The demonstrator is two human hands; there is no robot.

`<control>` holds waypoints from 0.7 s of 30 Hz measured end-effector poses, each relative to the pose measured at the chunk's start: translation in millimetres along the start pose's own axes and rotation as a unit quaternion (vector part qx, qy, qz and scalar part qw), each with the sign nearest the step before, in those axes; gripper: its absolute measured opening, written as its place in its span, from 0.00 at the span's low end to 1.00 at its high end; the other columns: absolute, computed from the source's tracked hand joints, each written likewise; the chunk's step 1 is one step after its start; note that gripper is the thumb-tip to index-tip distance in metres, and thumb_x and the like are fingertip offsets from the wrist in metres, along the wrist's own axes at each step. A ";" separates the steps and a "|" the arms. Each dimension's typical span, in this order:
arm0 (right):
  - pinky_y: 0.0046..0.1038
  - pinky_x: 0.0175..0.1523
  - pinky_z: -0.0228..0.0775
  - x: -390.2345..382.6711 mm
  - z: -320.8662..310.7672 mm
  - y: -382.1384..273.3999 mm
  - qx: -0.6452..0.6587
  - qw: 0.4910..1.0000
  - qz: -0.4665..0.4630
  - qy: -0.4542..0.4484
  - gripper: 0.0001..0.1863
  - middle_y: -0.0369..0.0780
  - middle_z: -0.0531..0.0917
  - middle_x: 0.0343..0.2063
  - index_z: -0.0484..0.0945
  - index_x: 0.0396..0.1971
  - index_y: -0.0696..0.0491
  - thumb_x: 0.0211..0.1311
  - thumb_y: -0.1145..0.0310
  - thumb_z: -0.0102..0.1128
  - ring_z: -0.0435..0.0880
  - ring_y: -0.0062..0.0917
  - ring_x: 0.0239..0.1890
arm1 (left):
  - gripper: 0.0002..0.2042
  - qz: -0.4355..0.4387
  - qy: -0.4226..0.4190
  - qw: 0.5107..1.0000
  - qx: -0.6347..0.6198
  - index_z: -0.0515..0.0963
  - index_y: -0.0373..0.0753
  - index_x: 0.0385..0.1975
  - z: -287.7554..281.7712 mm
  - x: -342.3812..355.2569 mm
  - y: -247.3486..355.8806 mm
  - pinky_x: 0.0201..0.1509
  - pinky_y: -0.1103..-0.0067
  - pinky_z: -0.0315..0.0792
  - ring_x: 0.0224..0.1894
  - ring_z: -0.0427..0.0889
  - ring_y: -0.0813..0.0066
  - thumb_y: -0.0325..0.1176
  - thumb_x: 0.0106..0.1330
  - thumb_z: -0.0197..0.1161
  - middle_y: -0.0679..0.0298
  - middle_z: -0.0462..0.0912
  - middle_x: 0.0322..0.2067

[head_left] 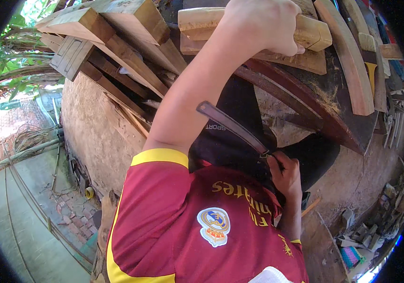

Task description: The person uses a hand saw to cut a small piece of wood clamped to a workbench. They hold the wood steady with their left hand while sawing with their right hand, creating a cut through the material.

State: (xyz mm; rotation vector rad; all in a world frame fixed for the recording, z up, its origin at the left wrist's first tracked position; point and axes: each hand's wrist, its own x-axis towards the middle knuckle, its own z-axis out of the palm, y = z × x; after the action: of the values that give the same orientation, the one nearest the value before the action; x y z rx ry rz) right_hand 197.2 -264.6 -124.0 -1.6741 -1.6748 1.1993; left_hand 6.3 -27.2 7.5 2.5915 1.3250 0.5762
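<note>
Stretched out to the top of the view, my left hand [264, 21] is closed over a thick, pale wooden block [314, 35]. Beneath that block lies a flat wooden board [301, 61], resting on a dark work surface [322, 85] dusted with shavings. Close to my body, my right hand [287, 173] has its fingers wrapped round the grip of a long knife [232, 126]. Its narrow, dark, slightly curved blade points up and left over my lap, apart from the block. The knife's handle is mostly hidden in the hand.
Right of the block lie a curved wooden piece [350, 63] and a paintbrush [370, 61] with a yellow handle. Long timber beams [131, 61] stack up at the left, beside my left arm. Wood scraps [376, 221] and a checkered item [350, 257] litter the lower right floor.
</note>
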 end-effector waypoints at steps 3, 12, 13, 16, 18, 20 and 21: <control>0.26 0.23 0.61 -5.3 -4.1 14.2 0.032 0.999 -0.009 -0.016 0.12 0.41 0.76 0.13 0.79 0.26 0.60 0.66 0.68 0.61 0.73 0.19 0.15 | 0.21 0.005 -0.005 1.000 0.001 0.82 0.33 0.37 -1.4 0.1 -0.1 0.53 0.64 0.76 0.46 0.84 0.51 0.43 0.50 0.74 0.48 0.85 0.37; 0.30 0.30 0.67 -30.8 -40.2 73.1 -0.011 0.997 0.064 -0.049 0.10 0.43 0.81 0.20 0.81 0.26 0.58 0.61 0.66 0.66 0.79 0.31 0.22 | 0.21 -0.008 -0.034 0.999 -0.015 0.82 0.33 0.39 -13.5 -2.2 5.5 0.54 0.64 0.75 0.47 0.84 0.52 0.43 0.51 0.74 0.48 0.86 0.38; 0.33 0.34 0.72 -30.7 -40.9 73.3 -0.043 0.994 0.091 -0.051 0.09 0.48 0.84 0.24 0.84 0.30 0.58 0.58 0.67 0.69 0.84 0.38 0.26 | 0.21 -0.016 -0.053 0.998 -0.029 0.82 0.33 0.39 -15.8 2.3 3.4 0.55 0.64 0.75 0.47 0.84 0.52 0.43 0.52 0.74 0.48 0.86 0.38; 0.34 0.33 0.71 -28.4 -46.9 65.5 0.005 0.994 0.082 -0.070 0.10 0.48 0.83 0.23 0.83 0.27 0.58 0.57 0.66 0.70 0.83 0.40 0.26 | 0.22 -0.012 -0.035 0.999 -0.010 0.82 0.33 0.39 -7.3 0.5 2.3 0.55 0.64 0.75 0.47 0.84 0.52 0.43 0.52 0.74 0.48 0.86 0.39; 0.28 0.25 0.61 -30.7 -42.9 72.4 0.001 0.998 0.043 -0.048 0.18 0.39 0.77 0.15 0.77 0.20 0.58 0.62 0.59 0.66 0.75 0.24 0.19 | 0.22 -0.006 -0.019 1.000 0.005 0.82 0.33 0.39 -4.6 -0.4 2.5 0.55 0.64 0.75 0.47 0.84 0.52 0.44 0.52 0.74 0.48 0.86 0.38; 0.24 0.21 0.57 -30.3 -41.8 72.6 0.001 0.999 0.022 -0.040 0.23 0.35 0.74 0.11 0.75 0.17 0.59 0.64 0.56 0.64 0.71 0.16 0.15 | 0.22 -0.007 -0.022 1.000 0.003 0.82 0.33 0.39 -5.1 0.3 2.2 0.55 0.64 0.75 0.47 0.84 0.52 0.44 0.52 0.74 0.48 0.86 0.38; 0.24 0.21 0.57 -29.6 -43.1 70.5 0.003 0.999 0.021 -0.042 0.23 0.35 0.74 0.11 0.75 0.17 0.59 0.64 0.56 0.65 0.71 0.16 0.15 | 0.22 -0.008 -0.023 1.000 0.003 0.82 0.33 0.39 -5.0 0.7 2.2 0.55 0.64 0.75 0.47 0.84 0.52 0.44 0.51 0.74 0.48 0.86 0.38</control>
State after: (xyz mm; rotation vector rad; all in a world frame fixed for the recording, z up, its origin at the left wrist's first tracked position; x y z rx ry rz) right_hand 275.0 -292.1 -154.0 -1.6839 -1.6908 1.3097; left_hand 6.3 -28.0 12.9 2.5810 1.3329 0.5087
